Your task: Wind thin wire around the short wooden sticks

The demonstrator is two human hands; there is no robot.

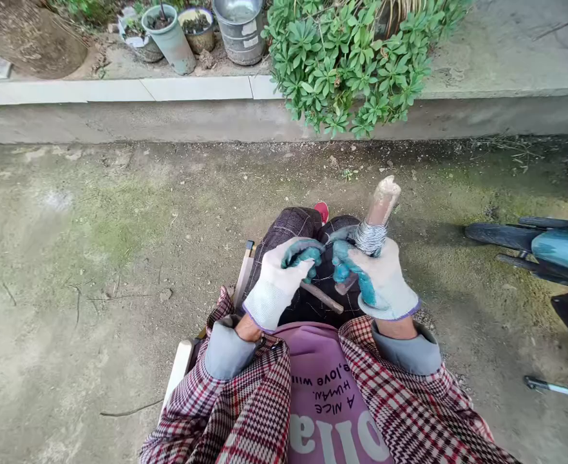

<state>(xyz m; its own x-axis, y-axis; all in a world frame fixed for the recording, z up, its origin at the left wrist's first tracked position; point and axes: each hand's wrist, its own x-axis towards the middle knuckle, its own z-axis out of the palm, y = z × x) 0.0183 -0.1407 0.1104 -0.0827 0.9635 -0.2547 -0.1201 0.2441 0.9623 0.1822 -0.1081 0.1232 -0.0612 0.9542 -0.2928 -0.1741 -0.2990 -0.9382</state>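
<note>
In the head view, two gloved hands work close together over one lap [286, 229]. The right hand [378, 280] is clenched round one wooden stick [382, 201], tilted, its pale end pointing away from the body; one band of wire [371, 237] wraps it just beyond the fingers. The left hand [286, 277] has curled fingers; whether it grips the one brown rod [323, 298] below them, I cannot tell. One red shoe [321, 211] shows beyond. On the ledge [201, 88] stand one metal bucket [240, 35] and one pale green pot [172, 42].
</note>
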